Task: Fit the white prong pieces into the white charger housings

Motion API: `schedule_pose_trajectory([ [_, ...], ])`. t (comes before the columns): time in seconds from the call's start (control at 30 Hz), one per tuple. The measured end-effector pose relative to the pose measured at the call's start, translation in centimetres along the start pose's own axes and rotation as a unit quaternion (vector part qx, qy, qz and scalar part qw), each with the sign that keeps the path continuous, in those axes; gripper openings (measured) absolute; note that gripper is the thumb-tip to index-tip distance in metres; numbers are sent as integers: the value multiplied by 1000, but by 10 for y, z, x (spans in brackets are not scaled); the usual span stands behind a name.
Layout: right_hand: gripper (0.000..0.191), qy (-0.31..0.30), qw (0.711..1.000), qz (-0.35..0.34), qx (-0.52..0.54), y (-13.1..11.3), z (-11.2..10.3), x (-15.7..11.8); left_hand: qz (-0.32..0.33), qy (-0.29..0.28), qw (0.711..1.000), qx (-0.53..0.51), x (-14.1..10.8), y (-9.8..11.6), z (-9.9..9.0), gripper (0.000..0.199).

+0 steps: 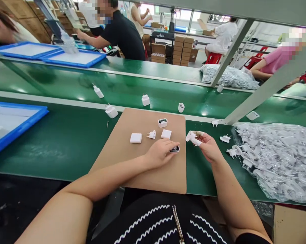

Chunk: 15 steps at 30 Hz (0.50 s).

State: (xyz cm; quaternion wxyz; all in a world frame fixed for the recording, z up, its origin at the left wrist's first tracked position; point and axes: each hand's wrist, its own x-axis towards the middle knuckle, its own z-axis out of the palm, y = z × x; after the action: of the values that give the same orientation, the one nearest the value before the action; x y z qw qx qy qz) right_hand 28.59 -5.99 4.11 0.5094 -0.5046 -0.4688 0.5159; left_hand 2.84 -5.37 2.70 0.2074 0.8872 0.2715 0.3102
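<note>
My left hand (pixel 161 152) is closed round a white charger housing (pixel 177 149) whose dark open end faces right, over the brown board (pixel 142 173). Just off the board's right edge, my right hand (pixel 208 144) pinches a white plug piece (pixel 190 136); some of its fingertips have white covers. Lying on the board are a white housing (pixel 136 138) at the left, a plug piece with two pins (pixel 151 134), another white housing (pixel 166 134) and an upright housing with its open end up (pixel 162 122).
A plastic bag of white plug pieces (pixel 282 159) lies at the right, with loose ones beside it. Assembled chargers (pixel 145 99) stand on the green belt (pixel 124 89) behind. A blue-rimmed tray (pixel 44 110) is at the left. A slanted metal post (pixel 264 83) rises at the right. Several people sit beyond.
</note>
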Motion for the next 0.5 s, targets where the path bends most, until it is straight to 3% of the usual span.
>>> schedule_pose_trajectory([
  [0.1, 50, -17, 1000, -4, -23, -1, 8, -2, -57, 13, 997, -44, -6, -5, 16, 46],
  [0.2, 54, -27, 999, -9, -25, -4, 16, -5, -108, 28, 988, -104, -9, -9, 18, 64],
  [0.33, 30, -57, 998, 7, -38, -7, 22, -9, -130, 23, 980, -146, -11, -11, 16, 30],
  [0.5, 51, -89, 995, 27, -18, -8, 24, -11, -132, 22, 975, -176, -7, -15, 17, 25],
])
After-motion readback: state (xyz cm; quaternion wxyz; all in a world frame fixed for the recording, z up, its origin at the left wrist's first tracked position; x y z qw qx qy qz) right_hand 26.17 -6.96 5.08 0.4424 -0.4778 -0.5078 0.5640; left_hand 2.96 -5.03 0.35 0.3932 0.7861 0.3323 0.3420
